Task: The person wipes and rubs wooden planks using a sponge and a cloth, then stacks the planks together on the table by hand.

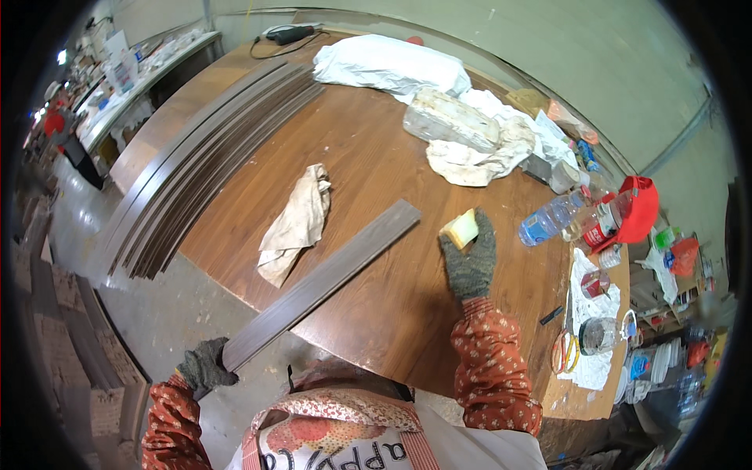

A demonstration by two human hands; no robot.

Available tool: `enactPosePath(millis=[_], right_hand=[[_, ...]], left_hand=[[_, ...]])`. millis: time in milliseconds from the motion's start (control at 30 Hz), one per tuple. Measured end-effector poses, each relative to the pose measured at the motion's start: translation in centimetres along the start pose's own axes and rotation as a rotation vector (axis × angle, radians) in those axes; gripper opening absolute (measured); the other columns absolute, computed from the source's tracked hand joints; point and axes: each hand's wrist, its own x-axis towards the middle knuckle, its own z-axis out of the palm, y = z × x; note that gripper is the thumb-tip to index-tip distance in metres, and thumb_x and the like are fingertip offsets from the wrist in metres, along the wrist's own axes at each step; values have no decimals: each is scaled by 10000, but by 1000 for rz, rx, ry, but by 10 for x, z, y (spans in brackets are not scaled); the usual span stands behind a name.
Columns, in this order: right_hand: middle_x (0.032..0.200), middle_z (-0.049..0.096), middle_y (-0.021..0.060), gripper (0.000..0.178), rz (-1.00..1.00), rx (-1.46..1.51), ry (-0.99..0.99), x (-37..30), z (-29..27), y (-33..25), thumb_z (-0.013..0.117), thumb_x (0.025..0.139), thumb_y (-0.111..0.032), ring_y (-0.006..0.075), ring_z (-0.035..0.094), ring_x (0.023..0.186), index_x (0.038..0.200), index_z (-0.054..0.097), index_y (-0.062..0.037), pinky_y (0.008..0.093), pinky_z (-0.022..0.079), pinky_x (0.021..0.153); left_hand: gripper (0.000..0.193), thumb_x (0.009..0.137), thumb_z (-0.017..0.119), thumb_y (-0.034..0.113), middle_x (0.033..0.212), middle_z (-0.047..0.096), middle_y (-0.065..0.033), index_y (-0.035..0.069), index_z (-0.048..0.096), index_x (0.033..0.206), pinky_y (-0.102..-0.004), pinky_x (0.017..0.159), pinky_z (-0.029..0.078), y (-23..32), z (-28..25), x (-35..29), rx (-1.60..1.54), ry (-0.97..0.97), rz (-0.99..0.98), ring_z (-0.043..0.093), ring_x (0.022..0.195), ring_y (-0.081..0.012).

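Note:
My left hand (205,366), in a dark grey glove, is closed round the near end of a long grey-brown board (325,283). The board slants away to the right, with its far end over the brown wooden tabletop (376,313). In my gloved right hand (473,265) is a small pale yellow-and-white sponge (461,229), pinched between thumb and fingers. That hand is to the right of the board's far end, apart from it. A crumpled, stained cream cloth (298,223) lies on the table left of the board.
Several dark strips (211,157) lie stacked along the table's left side. At the back are a white wrapped bundle (392,64) and a plastic-wrapped block (453,119). Plastic bottles (548,219), a red cap (638,207) and scissors (565,352) occupy the right. A person (70,141) stands far left.

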Motion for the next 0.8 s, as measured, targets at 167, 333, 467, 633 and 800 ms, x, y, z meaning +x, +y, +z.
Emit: enactPosePath(millis=[167,333,467,633,800], right_hand=[[1266,433,137,735,319,449,-43,-23,1,14,748,728,-21,230,481,1134,1338,338,8,336,419,979],[1261,431,121,760,373,721,44,2,-4,7,748,724,-9,218,468,1134,1351,317,-1,336,419,981],[1263,423,108,758,297,966,-113,27,-2,-42,726,741,14,198,466,1128,1368,303,-29,319,435,960],[1195,471,85,680,313,772,-71,23,0,-23,703,775,-2,165,503,1051,1347,338,-33,300,478,887],[1163,513,133,596,256,222,69,7,-75,46,704,717,-127,257,539,1012,1237,437,-12,342,456,876]], left_hand=[[673,482,830,299,896,635,-152,16,576,1037,-380,781,481,-35,14,17,-135,-37,101,610,840,-258],[799,478,877,191,1027,614,-103,-3,524,1168,-351,866,466,-44,16,31,-444,-162,127,575,951,-196],[824,486,883,141,1078,594,-82,-1,503,1203,-351,893,453,-47,14,32,-501,-209,112,556,986,-187],[771,482,858,238,1003,631,-144,12,536,1145,-366,849,482,-17,8,27,-130,-80,71,612,932,-257],[748,459,801,369,893,635,-213,-6,567,1063,-406,779,500,-25,30,21,212,183,25,625,843,-356]])
